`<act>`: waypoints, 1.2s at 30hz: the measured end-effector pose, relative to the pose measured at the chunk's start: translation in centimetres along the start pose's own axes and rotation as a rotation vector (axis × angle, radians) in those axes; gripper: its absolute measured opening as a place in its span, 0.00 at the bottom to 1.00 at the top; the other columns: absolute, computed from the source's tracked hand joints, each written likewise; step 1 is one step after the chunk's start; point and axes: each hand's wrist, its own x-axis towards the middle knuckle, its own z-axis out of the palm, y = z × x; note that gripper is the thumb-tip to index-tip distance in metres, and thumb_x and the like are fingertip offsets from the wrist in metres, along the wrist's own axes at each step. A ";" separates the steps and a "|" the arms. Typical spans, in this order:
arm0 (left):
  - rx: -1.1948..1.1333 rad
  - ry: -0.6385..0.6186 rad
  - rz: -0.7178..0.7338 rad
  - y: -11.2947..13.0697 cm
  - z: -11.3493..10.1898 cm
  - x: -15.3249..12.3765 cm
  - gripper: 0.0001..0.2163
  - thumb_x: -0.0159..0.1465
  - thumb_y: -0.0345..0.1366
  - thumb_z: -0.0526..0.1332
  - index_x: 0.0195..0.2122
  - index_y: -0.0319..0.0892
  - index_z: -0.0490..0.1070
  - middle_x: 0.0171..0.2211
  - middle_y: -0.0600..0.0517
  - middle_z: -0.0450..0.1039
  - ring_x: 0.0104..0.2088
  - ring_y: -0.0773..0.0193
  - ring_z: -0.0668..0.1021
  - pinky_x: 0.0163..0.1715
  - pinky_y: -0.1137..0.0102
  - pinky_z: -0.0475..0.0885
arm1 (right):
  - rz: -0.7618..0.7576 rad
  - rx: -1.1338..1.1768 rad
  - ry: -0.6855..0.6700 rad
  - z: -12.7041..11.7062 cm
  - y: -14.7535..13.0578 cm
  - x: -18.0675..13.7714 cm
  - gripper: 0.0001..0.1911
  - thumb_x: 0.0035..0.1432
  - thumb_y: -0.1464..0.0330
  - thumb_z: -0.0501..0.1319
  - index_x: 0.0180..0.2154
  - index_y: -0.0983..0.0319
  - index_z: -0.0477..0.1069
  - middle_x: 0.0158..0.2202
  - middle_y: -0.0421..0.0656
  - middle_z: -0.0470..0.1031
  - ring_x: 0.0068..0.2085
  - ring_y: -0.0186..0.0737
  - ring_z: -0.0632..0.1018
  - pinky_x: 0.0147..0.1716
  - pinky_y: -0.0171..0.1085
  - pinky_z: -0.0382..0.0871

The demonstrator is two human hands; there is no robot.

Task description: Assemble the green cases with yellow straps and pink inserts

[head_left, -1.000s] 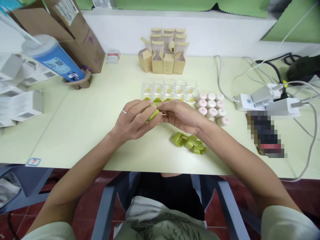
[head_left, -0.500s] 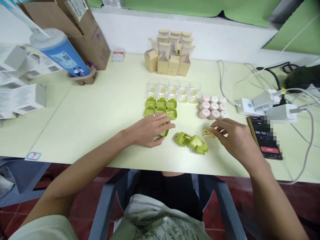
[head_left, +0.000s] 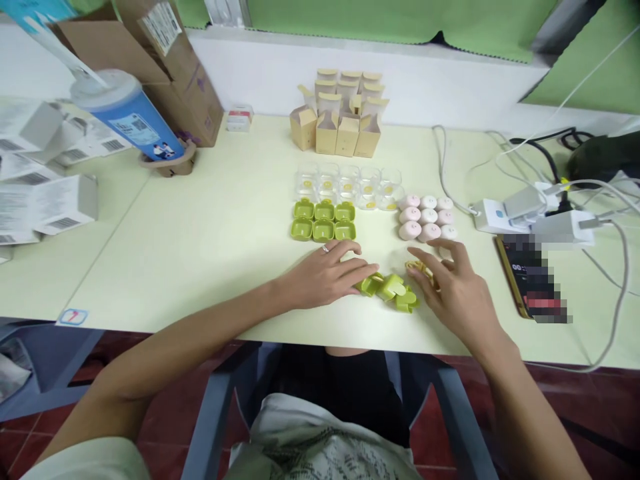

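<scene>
My left hand (head_left: 330, 275) lies low over the table with its fingers stretched out. Its fingertips reach the nearest of several loose green plastic pieces (head_left: 391, 287); whether they touch it I cannot tell. Just beyond that hand, green square cups (head_left: 324, 230) stand in two rows. My right hand (head_left: 457, 283) has thumb and fingers spread around a small bundle of yellow cord (head_left: 419, 268), partly hidden by the thumb. Behind it sit pale pink and white round pieces (head_left: 429, 215) in rows. Clear plastic cups (head_left: 349, 180) with yellow marks are lined up behind the green ones.
Open small cardboard boxes (head_left: 345, 133) stand by the wall. At the left are a blue-labelled tub (head_left: 135, 120), a large carton (head_left: 193, 100) and white boxes (head_left: 65, 203). A phone (head_left: 525, 273), white plug adapters (head_left: 560, 223) and cables lie at the right.
My left hand has moved right, from a single green cup toward the loose green pieces. My right hand's fingers have spread and shifted slightly left over the yellow cord.
</scene>
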 end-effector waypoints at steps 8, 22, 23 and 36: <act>-0.372 0.294 -0.170 -0.8 -1.3 -0.2 0.22 0.77 0.40 0.67 0.69 0.42 0.69 0.55 0.39 0.80 0.56 0.52 0.84 0.55 0.56 0.84 | -0.339 0.520 0.168 -1.2 -4.2 4.3 0.04 0.73 0.72 0.69 0.47 0.58 0.83 0.56 0.51 0.77 0.38 0.36 0.77 0.34 0.39 0.75; -0.879 0.173 -0.417 -1.3 -2.3 -0.2 0.24 0.76 0.58 0.64 0.57 0.42 0.81 0.51 0.42 0.86 0.50 0.56 0.87 0.51 0.62 0.83 | -0.637 0.390 0.176 0.4 -4.8 6.0 0.06 0.74 0.76 0.63 0.49 0.63 0.75 0.54 0.57 0.80 0.41 0.43 0.84 0.30 0.38 0.78; -0.886 0.157 -0.427 -1.3 -2.3 -0.2 0.24 0.76 0.59 0.64 0.56 0.42 0.81 0.50 0.42 0.86 0.49 0.56 0.87 0.50 0.62 0.82 | -0.632 0.404 0.162 0.7 -4.7 5.9 0.07 0.74 0.77 0.62 0.50 0.64 0.75 0.55 0.59 0.80 0.42 0.44 0.85 0.31 0.39 0.80; -0.893 0.193 -0.422 -1.8 -2.1 -0.2 0.16 0.76 0.45 0.69 0.59 0.42 0.81 0.52 0.43 0.87 0.50 0.59 0.88 0.51 0.65 0.83 | -0.557 0.559 0.133 1.1 -4.7 6.5 0.07 0.76 0.72 0.63 0.52 0.60 0.76 0.55 0.53 0.76 0.40 0.40 0.84 0.31 0.38 0.83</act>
